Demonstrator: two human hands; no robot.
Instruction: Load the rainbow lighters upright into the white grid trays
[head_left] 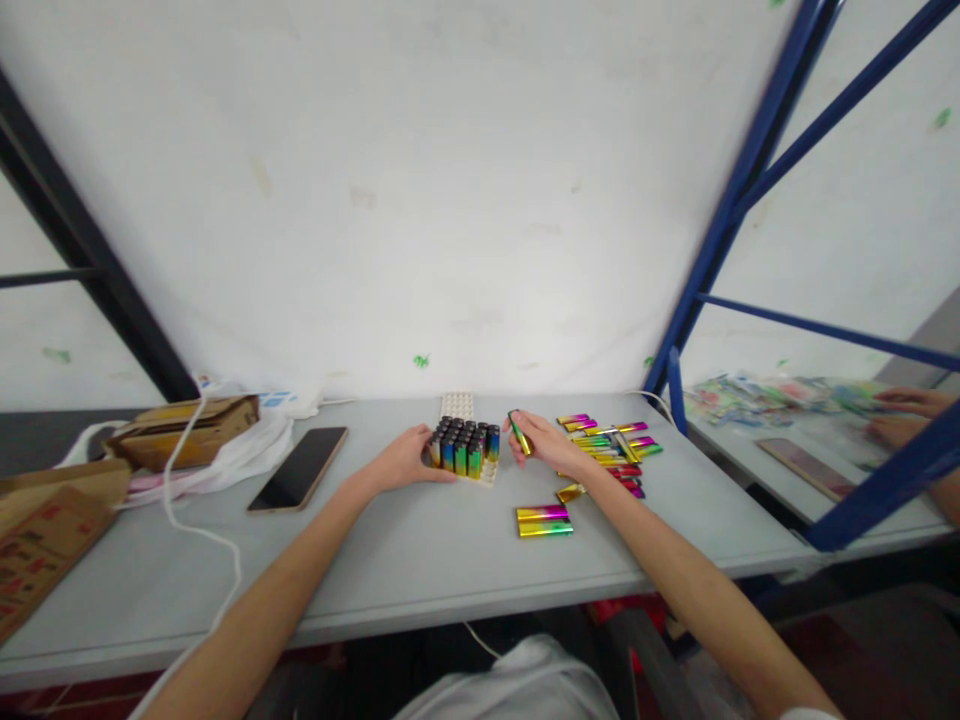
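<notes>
Several upright lighters (pixel 461 445) with dark tops and shiny multicoloured bodies stand in a white tray (pixel 487 474) with holes. My left hand (pixel 412 457) is around the left side of this group, thumb along its front. To the right of the tray, my right hand (pixel 541 441) pinches one shiny green and gold lighter (pixel 520 436), held tilted above the table. A loose pile of metallic coloured lighters (pixel 611 447) lies beyond my right wrist. Nearer the front edge, a pair of gold, purple and green lighters (pixel 544 521) lies side by side.
A phone (pixel 298 470) lies left of my left hand. Farther left are cardboard boxes (pixel 187 430), white plastic and a white cable (pixel 238 560). Blue metal posts (pixel 720 230) rise at the right. Beyond them, another person's hands (pixel 904 415) are over a neighbouring table with packets.
</notes>
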